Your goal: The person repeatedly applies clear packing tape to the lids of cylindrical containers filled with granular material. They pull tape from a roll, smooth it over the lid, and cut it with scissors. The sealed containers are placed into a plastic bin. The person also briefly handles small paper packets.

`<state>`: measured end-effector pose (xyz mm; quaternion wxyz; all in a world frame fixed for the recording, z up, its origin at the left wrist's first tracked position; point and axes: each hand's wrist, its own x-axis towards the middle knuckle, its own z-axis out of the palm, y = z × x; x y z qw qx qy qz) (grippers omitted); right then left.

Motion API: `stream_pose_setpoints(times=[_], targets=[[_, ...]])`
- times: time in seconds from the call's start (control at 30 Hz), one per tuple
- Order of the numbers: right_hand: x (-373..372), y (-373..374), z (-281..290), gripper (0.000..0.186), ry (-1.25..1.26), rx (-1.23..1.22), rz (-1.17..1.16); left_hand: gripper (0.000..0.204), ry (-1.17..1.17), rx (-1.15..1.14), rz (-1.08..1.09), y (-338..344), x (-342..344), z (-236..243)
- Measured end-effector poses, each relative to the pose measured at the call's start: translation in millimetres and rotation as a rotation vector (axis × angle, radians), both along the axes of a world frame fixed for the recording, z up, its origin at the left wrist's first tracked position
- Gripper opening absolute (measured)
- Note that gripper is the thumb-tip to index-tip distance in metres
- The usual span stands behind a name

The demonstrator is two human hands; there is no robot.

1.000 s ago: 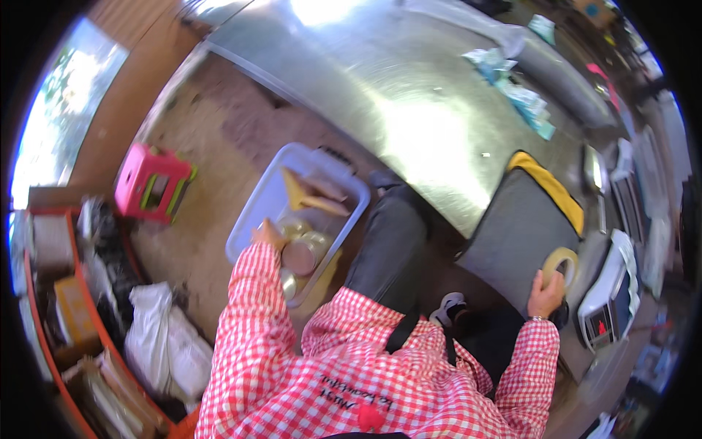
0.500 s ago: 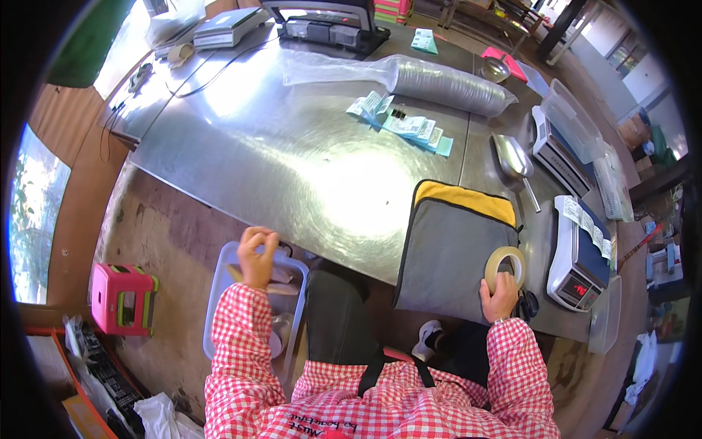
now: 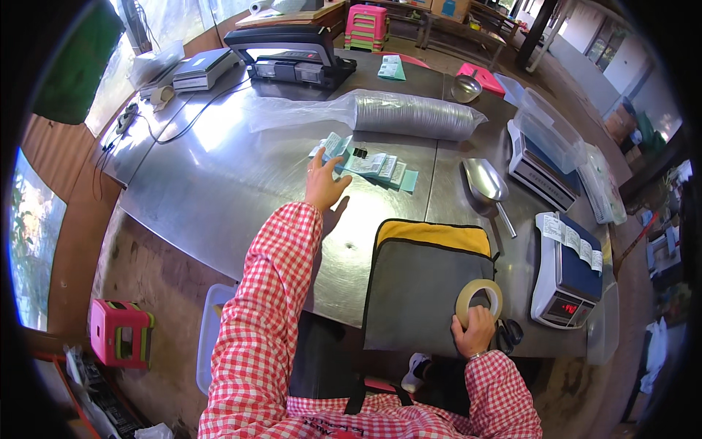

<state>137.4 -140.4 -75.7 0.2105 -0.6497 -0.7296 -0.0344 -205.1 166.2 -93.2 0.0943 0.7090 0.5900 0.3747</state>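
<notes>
With fingers spread, my left hand (image 3: 323,181) reaches over the steel table to the near left end of a fanned bunch of pale green printed labels (image 3: 380,167). A small black binder clip (image 3: 360,153) sits on that bunch. My right hand (image 3: 478,329) is closed on the lower rim of a roll of yellowish tape (image 3: 462,298), which stands on a folded grey and yellow cloth (image 3: 417,293). Beside that hand lie black-handled scissors (image 3: 510,335), partly hidden.
A plastic-wrapped cylindrical stack (image 3: 417,117) lies beyond the labels. A metal scoop (image 3: 484,183) rests right of them. Two scales (image 3: 567,274) line the right side, and a black machine (image 3: 292,62) stands at the back. A pink stool (image 3: 117,333) is on the floor at left.
My left hand has moved from above the plastic bin forward to the labels, opening its fingers. My right hand stays on the tape roll. The view has shifted, showing more of the far side.
</notes>
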Motion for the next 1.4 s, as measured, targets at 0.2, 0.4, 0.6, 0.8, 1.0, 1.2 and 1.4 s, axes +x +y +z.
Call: stream_pose_setpoints(times=[0.2, 0.4, 0.6, 0.8, 1.0, 1.2, 1.4], targets=[[2.4, -0.3, -0.7, 0.028, 0.015, 0.003, 0.000, 0.069, 0.083, -0.083, -0.016, 11.9, 28.1, -14.6], [3.0, 0.5, -0.1, 0.028, 0.032, 0.008, -0.004, 0.077, -0.054, 0.020, -0.072, -24.7, 45.6, -12.3], [4.4, 1.4, -3.0, 0.029, 0.024, 0.030, -0.005, 0.077, -0.069, 0.129, 0.137, -67.3, 17.9, 3.9], [4.7, 0.6, -2.8, 0.027, 0.042, 0.038, -0.018, 0.046, -0.130, 0.149, -0.376, -85.2, 62.0, 27.8], [6.5, 0.5, -3.7, 0.028, 0.058, 0.049, -0.021, 0.078, -0.008, -0.083, -0.145, -25.7, 101.7, -1.4], [7.6, -1.4, -1.5, 0.028, 0.076, 0.049, -0.022, 0.041, 0.015, -0.020, -0.070, -9.0, 96.7, -14.6], [7.5, -1.1, -1.7, 0.028, 0.105, 0.047, -0.003, 0.029, -0.139, 0.008, 0.058, -6.4, 71.9, -11.2]])
